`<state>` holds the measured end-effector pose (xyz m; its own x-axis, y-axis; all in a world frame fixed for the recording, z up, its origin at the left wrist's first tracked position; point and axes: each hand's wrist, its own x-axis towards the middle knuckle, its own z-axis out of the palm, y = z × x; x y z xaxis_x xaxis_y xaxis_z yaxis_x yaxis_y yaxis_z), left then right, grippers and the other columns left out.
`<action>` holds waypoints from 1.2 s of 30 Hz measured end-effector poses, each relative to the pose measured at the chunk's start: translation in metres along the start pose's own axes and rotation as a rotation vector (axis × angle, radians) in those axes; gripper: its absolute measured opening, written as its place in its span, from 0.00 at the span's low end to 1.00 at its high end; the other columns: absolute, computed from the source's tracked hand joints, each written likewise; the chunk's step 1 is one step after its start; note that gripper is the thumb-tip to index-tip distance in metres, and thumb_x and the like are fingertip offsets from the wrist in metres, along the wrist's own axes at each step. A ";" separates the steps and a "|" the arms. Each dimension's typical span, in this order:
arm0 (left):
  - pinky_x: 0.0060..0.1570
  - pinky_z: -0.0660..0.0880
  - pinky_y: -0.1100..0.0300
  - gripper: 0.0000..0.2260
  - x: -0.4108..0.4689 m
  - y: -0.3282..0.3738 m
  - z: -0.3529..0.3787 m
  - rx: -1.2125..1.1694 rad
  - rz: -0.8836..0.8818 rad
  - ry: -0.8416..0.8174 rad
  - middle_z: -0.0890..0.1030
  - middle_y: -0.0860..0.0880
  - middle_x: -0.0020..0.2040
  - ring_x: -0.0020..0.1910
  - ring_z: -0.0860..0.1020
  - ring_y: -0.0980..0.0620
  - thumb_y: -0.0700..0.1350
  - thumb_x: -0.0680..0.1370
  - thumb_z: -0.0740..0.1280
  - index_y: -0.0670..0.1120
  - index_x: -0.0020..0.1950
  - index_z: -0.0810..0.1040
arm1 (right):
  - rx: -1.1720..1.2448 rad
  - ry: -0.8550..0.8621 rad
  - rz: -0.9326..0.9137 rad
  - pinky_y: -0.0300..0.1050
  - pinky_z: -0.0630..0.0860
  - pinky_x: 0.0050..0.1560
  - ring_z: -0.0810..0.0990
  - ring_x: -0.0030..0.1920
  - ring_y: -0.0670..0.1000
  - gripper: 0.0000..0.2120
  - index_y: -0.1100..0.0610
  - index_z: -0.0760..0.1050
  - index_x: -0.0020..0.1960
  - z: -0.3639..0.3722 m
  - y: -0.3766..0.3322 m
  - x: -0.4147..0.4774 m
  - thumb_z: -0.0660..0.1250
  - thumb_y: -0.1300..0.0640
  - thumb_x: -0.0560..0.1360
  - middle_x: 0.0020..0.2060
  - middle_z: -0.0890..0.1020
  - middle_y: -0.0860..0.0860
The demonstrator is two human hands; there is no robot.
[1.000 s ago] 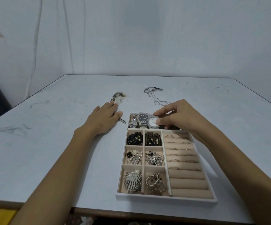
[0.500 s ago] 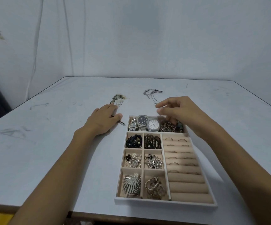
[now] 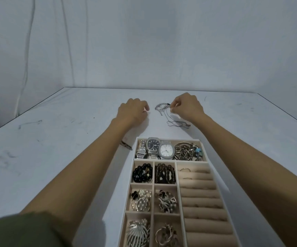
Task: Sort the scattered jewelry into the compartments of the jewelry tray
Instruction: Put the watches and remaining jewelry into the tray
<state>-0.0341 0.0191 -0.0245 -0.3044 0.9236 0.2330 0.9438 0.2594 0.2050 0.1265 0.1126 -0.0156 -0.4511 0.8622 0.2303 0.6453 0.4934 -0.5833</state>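
The beige jewelry tray (image 3: pixel 135 172) lies near me, right of centre. Its far compartment holds watches (image 3: pixel 159 148) and bangles (image 3: pixel 185 151). Beads, brooches and rings fill the others. Beyond the tray, a silver chain necklace (image 3: pixel 162 108) lies on the table. My right hand (image 3: pixel 187 106) pinches the chain's right end with its fingertips. My left hand (image 3: pixel 132 112) is curled over a pale fringed ornament (image 3: pixel 145 109), of which only a sliver shows at the fingertips. A small dark trinket (image 3: pixel 126 145) lies beside my left forearm, just left of the tray.
The grey-white table (image 3: pixel 55 139) is scuffed with dark marks. Its far edge meets a pale wall, and its right edge runs diagonally at the far right. A thin loop of the chain (image 3: pixel 177 123) trails toward the tray.
My right hand left the tray's watch compartment and reached forward to the chain. My left hand slid forward over the fringed ornament. The view tilted so the tray sits lower.
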 end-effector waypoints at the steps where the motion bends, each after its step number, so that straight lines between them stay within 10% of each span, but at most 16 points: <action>1: 0.58 0.70 0.50 0.14 0.009 0.005 0.000 -0.007 0.018 0.010 0.75 0.47 0.63 0.64 0.70 0.45 0.43 0.80 0.56 0.50 0.62 0.75 | -0.037 0.003 -0.009 0.42 0.70 0.44 0.80 0.50 0.54 0.06 0.55 0.82 0.48 0.003 -0.001 0.006 0.69 0.60 0.72 0.48 0.82 0.53; 12: 0.50 0.66 0.54 0.12 0.058 0.030 0.017 0.100 0.015 -0.062 0.75 0.48 0.62 0.65 0.68 0.47 0.50 0.80 0.60 0.56 0.62 0.76 | -0.174 -0.028 -0.027 0.42 0.70 0.45 0.79 0.53 0.55 0.13 0.53 0.81 0.53 0.028 -0.004 0.039 0.73 0.50 0.70 0.51 0.82 0.52; 27: 0.46 0.64 0.57 0.11 0.063 0.020 0.022 0.087 0.002 0.047 0.80 0.50 0.57 0.59 0.74 0.47 0.44 0.78 0.61 0.52 0.56 0.80 | -0.268 -0.049 -0.151 0.43 0.67 0.40 0.78 0.47 0.56 0.09 0.54 0.81 0.45 0.028 0.004 0.042 0.62 0.61 0.74 0.46 0.82 0.52; 36: 0.46 0.68 0.57 0.12 0.051 0.018 0.016 -0.137 -0.031 0.195 0.81 0.52 0.54 0.56 0.76 0.48 0.43 0.80 0.57 0.49 0.55 0.80 | 0.133 0.046 -0.108 0.46 0.76 0.48 0.79 0.42 0.50 0.08 0.54 0.79 0.39 0.016 0.017 0.044 0.64 0.61 0.74 0.36 0.81 0.46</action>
<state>-0.0309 0.0757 -0.0241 -0.3651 0.8402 0.4010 0.9111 0.2340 0.3394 0.1077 0.1565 -0.0277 -0.4825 0.8111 0.3308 0.5063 0.5664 -0.6503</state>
